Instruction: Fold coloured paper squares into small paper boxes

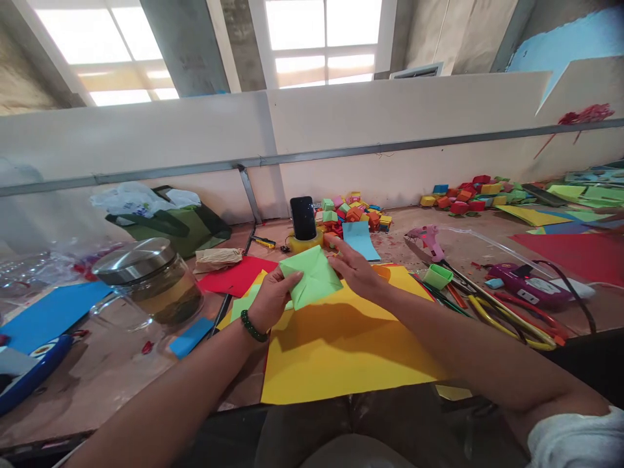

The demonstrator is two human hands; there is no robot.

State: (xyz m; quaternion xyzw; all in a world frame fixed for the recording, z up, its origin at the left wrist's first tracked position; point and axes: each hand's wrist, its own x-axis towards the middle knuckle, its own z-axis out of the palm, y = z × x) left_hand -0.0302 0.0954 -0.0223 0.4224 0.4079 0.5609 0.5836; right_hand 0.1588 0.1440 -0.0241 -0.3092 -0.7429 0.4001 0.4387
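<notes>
A light green sheet of folded paper (314, 281), with crease lines meeting near its middle, is held up above a yellow sheet (351, 361). My left hand (272, 296) pinches its left side, thumb on top and fingers underneath. At the paper's right edge is my right hand (358, 270), its fingers stretched out and apart, some touching the edge; the fingertips are partly hidden. Beneath and left of my left hand lie more light green paper (241, 309) and a red sheet (234, 278).
A glass jug (160, 292) with a metal lid stands at left, near a blue strip (192, 338). Behind are a phone (303, 218) on a tape roll (297, 243) and piled paper cubes (351, 211). A pink glue gun (429, 242) and purple power strip (529, 286) lie right.
</notes>
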